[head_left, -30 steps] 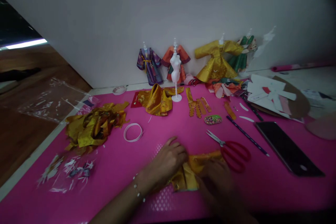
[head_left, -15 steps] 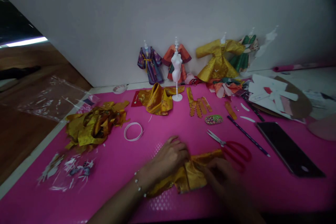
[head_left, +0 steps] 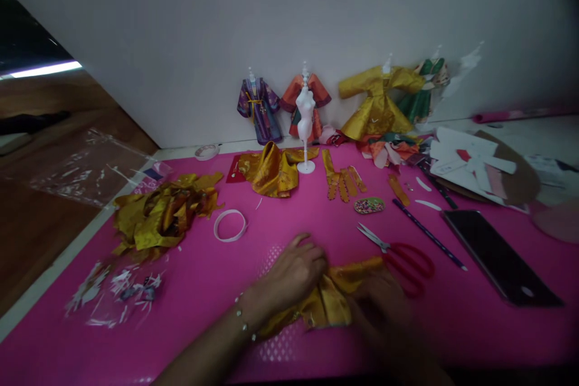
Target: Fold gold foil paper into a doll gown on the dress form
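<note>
Gold cloth point(head_left: 329, 306), lengthwise left to right, right end farther away

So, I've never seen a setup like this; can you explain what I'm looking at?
There's no machine: these are a person's own bare hands, seen from a camera worn on the head, looking forward and down. On the pink mat lie red-handled scissors, a pencil and a heap of yellow scraps; a small white dress form stands farther back. The left fingers rest on yellow cloth. The right fingers are at its other side, too blurred to show their grip.
</note>
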`<state>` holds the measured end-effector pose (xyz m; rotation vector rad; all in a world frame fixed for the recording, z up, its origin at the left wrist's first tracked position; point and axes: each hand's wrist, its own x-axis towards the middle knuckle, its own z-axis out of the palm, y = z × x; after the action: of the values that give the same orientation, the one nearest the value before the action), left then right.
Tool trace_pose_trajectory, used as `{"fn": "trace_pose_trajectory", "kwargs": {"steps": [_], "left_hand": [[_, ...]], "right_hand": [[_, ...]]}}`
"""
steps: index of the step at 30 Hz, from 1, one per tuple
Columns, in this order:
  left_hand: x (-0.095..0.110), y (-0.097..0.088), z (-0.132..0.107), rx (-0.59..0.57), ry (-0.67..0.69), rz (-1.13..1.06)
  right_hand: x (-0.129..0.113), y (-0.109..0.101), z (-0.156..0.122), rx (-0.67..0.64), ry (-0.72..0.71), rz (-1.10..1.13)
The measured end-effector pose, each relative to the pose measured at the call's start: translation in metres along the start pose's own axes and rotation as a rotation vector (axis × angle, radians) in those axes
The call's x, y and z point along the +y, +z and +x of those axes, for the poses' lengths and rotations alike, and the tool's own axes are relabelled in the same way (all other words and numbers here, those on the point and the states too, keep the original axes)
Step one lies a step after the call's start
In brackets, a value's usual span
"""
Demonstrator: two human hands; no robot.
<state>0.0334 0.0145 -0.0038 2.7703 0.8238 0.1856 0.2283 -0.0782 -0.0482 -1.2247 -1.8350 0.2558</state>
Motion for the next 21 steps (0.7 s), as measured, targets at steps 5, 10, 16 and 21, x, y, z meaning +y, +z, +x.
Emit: {"fn": "trace_pose_trajectory", "kwargs": {"steps": [5, 10, 16, 21], "left_hand": [[-0.007, -0.007, -0.005, -0.014, 0.037, -0.022], [-0.004, -0.018, -0.024, 0.065, -0.035, -0.014], [0.038, 0.0, -0.062, 0.22, -0.135, 0.029], [0.047, 0.023, -0.074, 0.203, -0.066, 0.266]], "right_hand": [[-0.002, 0.004, -0.004, -0.033, -0.082, -0.046], [-0.004, 0.006, -0.007, -0.079, -0.183, -0.044], [-0.016, 0.007, -0.003, -0.053, -0.157, -0.003], [-0.018, 0.009, -0.001, -0.072, -0.185, -0.01]]}}
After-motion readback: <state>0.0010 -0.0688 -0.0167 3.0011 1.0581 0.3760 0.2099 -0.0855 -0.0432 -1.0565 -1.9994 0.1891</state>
